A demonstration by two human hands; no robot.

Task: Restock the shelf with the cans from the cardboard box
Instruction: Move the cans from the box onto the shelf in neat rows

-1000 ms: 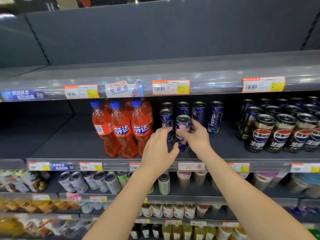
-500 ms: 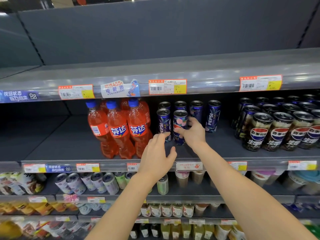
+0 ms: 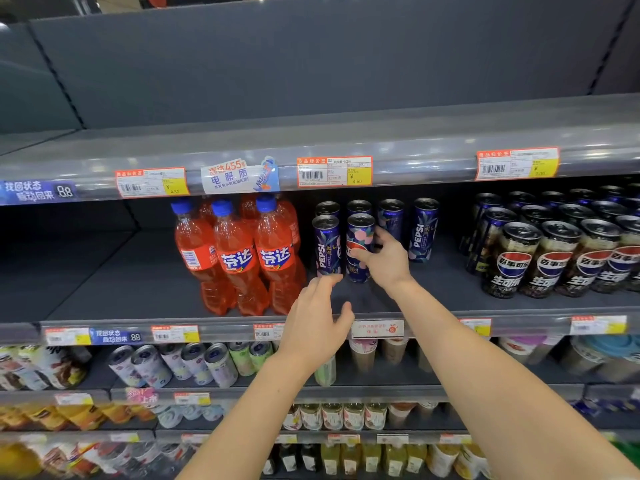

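One blue can (image 3: 359,237) stands upright on the middle shelf (image 3: 131,289), long axis vertical, just beside a Pepsi can (image 3: 326,247); the right hand (image 3: 386,263) grips it from its right side, so the can lies left of the palm; the left hand (image 3: 317,327), lower and nearer the shelf edge, is relaxed and holds nothing

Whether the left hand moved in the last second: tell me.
Yes. The left hand drew back down from the front-left Pepsi can toward the shelf's front edge.
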